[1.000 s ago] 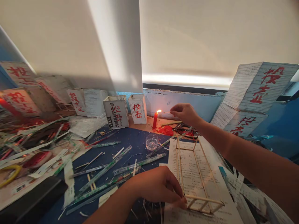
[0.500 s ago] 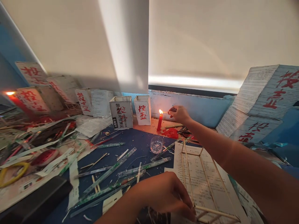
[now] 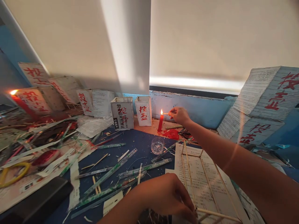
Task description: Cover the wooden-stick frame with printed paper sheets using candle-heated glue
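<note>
My right hand (image 3: 179, 115) pinches a short thin stick (image 3: 166, 113), its tip at the flame of a red candle (image 3: 160, 123). The candle stands upright among red wax (image 3: 171, 134). At the bottom, my left hand (image 3: 173, 196) is closed beside the near end of a stick frame (image 3: 217, 212); its fingertips are at the frame's corner, and any small thing between them is hidden. Under the frame lies a printed sheet (image 3: 207, 180). A small clear cup (image 3: 158, 146) sits in front of the candle.
Paper-covered boxes with red characters stand behind (image 3: 143, 111), at left (image 3: 35, 100) and at right (image 3: 259, 102). A second lit candle (image 3: 22, 104) is at far left. Plastic wrappers (image 3: 112, 169), a yellow ring (image 3: 16, 174) and a black object (image 3: 38, 202) lie nearer.
The view has shifted slightly. The candle flame now stands taller and narrower, with the stick tip beside it. Both hands keep nearly the same places.
</note>
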